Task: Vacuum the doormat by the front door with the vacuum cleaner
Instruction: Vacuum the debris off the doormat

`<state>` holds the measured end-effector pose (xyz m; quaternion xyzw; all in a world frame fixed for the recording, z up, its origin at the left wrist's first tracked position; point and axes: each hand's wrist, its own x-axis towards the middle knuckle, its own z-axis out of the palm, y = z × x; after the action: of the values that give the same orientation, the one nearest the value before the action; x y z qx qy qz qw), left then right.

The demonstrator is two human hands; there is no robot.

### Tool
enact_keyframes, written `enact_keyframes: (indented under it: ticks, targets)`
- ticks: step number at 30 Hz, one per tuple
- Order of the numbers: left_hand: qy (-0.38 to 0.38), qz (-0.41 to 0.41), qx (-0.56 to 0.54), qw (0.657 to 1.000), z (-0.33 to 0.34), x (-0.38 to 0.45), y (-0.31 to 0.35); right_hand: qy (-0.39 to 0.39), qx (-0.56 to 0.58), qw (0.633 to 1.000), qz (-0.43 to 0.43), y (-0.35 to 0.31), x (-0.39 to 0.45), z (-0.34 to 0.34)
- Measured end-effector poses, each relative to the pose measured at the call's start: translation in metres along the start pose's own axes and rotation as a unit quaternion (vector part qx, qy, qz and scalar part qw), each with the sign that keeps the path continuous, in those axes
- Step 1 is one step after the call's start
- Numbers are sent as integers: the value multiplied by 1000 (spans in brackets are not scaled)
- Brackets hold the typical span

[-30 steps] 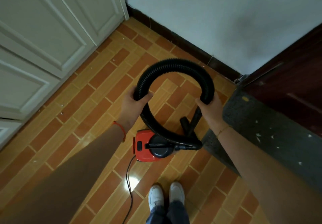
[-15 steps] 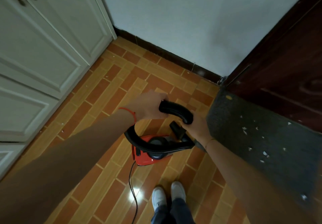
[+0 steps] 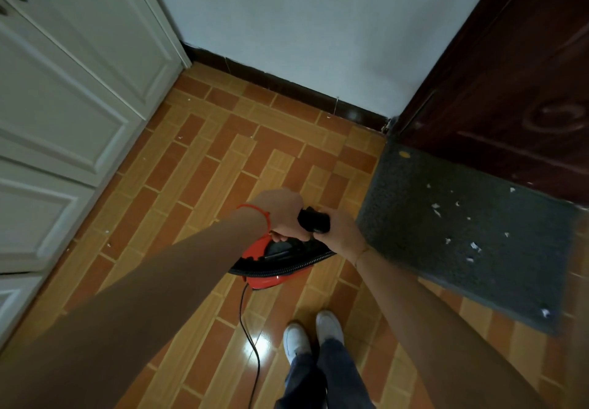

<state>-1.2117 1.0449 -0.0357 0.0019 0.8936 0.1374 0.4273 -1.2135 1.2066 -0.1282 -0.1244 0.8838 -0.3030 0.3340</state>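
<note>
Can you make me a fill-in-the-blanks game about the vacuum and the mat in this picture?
1. The body of the vacuum cleaner is colored ____.
2. The white scraps lie on the gray ____.
3. Both the left hand and the right hand hold the black ____.
4. The person's shoes are colored ____.

Missing words: red; doormat; hose; white.

A small red-and-black canister vacuum cleaner point(image 3: 274, 263) sits on the floor; the dark grey doormat point(image 3: 462, 233), flecked with white scraps, lies flat at its three o'clock.
</note>
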Motion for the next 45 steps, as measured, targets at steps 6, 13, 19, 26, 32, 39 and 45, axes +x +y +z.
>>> enact_keyframes:
  ticks: [6,13,19,26,32,39,45]
  targets:
    - [58,5,38,998,23,-11,7,19,-11,1000,3,2,-19,-11]
    - [93,62,70,991,33,-22,38,39,-19,999,7,18,-44,-26]
    - [104,66,46,991,35,-15,67,32,-66,997,6,42,-47,-51]
    - [79,30,-11,996,52,22,127,18,-112,994,-6,104,-41,-82]
    - [-34,-29,-168,985,62,52,190,-22,-139,990,-21,159,-49,-115]
    - [-127,-96,-359,920,54,79,243,-45,-131,988,-65,193,-40,-152]
    - [-11,-87,-294,952,52,83,265,-41,-156,983,-85,198,-29,-181]
